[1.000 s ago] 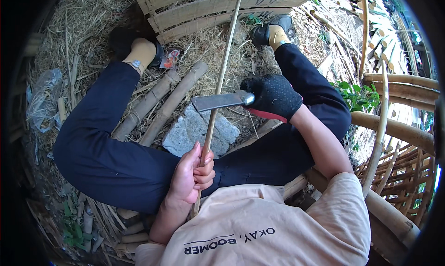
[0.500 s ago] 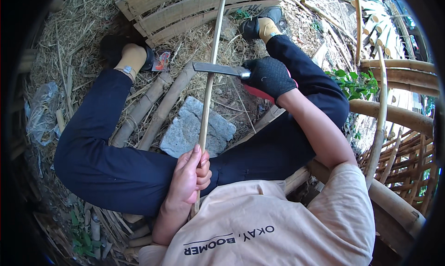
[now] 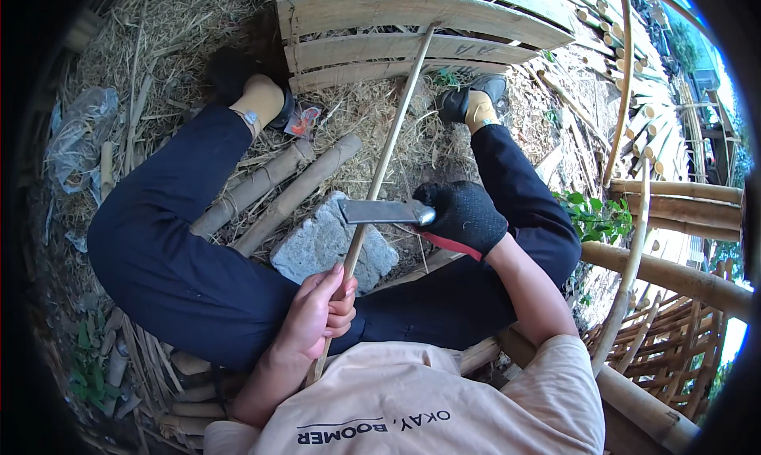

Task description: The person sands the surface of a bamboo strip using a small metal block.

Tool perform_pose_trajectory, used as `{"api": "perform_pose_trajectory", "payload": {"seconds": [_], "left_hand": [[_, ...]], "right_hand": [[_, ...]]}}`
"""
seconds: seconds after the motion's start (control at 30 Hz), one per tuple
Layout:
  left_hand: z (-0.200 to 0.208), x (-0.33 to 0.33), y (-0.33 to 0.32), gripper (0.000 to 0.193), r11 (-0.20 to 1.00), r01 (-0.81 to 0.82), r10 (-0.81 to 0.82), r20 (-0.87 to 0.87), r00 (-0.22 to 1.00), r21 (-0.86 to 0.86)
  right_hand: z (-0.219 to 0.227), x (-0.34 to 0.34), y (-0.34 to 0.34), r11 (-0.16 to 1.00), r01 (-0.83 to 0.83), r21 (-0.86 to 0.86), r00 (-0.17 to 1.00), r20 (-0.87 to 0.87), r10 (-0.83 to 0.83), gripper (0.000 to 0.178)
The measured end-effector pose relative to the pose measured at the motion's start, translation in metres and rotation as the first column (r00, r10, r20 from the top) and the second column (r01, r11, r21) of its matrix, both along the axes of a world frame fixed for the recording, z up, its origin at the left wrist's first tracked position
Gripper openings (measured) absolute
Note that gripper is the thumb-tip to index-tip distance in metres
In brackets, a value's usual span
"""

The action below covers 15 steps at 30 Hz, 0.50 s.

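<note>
A long, thin bamboo strip point(image 3: 394, 130) slants up and away from my lap, its far end in front of a slatted wooden crate. My bare left hand point(image 3: 321, 308) is wrapped round its lower part, close to my shirt. In a black glove with red edging, my right hand point(image 3: 462, 219) grips a knife point(image 3: 380, 212) whose handle is mostly hidden in the fist. The broad, flat blade lies across the strip, a little above my left hand. Behind the strip, between my legs, sits a rough grey stone block point(image 3: 317, 241).
The slatted wooden crate point(image 3: 396, 27) stands beyond my feet. Two bamboo poles point(image 3: 297, 193) lie left of the stone. Clear plastic point(image 3: 83, 142) is at the far left. Bamboo rails point(image 3: 674, 277), a woven bamboo basket point(image 3: 666, 348) and stacked bamboo point(image 3: 654, 130) occupy the right.
My right hand has drawn the knife down along the strip, nearer my left hand. The left hand keeps its hold. The view has shifted, showing more of the crate.
</note>
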<state>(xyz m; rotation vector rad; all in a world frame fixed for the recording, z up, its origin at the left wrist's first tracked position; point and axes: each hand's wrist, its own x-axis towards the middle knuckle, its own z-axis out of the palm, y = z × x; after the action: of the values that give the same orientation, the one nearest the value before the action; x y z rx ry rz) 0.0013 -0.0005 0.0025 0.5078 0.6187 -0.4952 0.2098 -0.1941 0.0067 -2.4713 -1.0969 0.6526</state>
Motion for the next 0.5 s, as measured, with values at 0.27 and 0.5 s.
{"api": "perform_pose_trajectory", "payload": {"seconds": [0.27,0.5], "left_hand": [[-0.007,-0.002,-0.013,0.036,0.986,0.026,-0.023,-0.021,1.0,0.162],[-0.005,-0.001,-0.013,0.036,0.992,0.024,-0.022,-0.021,1.0,0.122]], "right_hand": [[-0.011,-0.016,0.011,0.974,-0.086,-0.207,0.994,0.045,0.097,0.027],[-0.026,0.046,-0.002,0.951,0.183,-0.248,0.957,0.266,-0.114,0.025]]}}
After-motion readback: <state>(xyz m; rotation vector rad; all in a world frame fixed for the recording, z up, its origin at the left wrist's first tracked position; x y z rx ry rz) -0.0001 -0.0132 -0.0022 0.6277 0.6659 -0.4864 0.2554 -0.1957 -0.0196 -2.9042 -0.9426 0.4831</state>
